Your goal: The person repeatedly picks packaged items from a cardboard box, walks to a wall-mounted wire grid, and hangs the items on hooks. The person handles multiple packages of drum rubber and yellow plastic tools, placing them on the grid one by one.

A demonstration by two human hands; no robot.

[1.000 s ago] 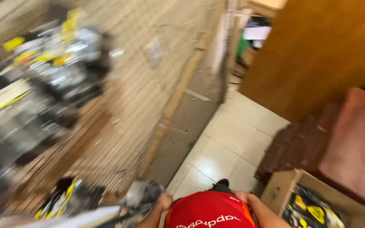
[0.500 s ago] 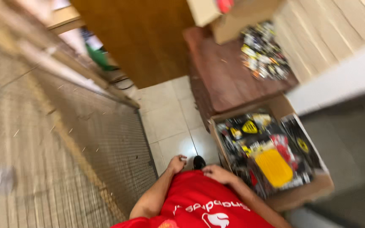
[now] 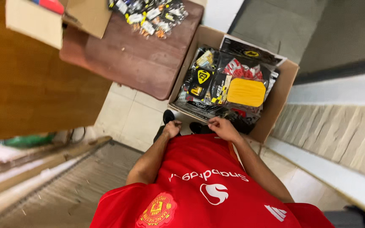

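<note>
Standing over the cardboard box [image 3: 275, 107] of light, slippery plastic packets [image 3: 216, 82] just beyond my loosely curled, empty left hand [image 3: 172, 128] and right hand [image 3: 223, 128], I would lift them by their stiffer edges.

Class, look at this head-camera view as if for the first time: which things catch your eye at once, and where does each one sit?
First the bright red shirt filling the bottom of the view, with the left hand and right hand held close together at its hem. Just beyond them, an open cardboard box on the tiled floor is crammed with black and yellow packets, a yellow pad lying on top. At upper left stands a dark wooden stool.
</note>
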